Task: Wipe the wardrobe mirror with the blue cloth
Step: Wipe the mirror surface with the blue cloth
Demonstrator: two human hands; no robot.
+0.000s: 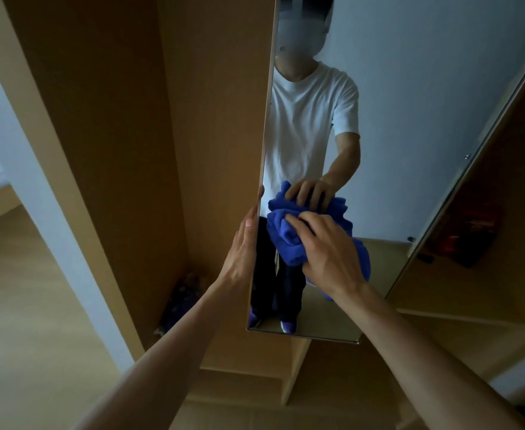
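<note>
The tall wardrobe mirror point(410, 125) is fixed on an opened wooden door and fills the upper right of the head view. A bunched blue cloth point(286, 240) lies pressed against its lower part under my right hand point(329, 252), which grips it. My left hand point(242, 246) lies flat along the mirror's left edge, fingers wrapped around the door side. The glass reflects a person in a white T-shirt, the cloth and the hand.
The wooden wardrobe interior point(149, 144) stands to the left, with a dark purple bundle point(182, 299) on its floor. A shelf with a red object point(472, 240) is on the right. Light wooden flooring point(22, 336) spreads at lower left.
</note>
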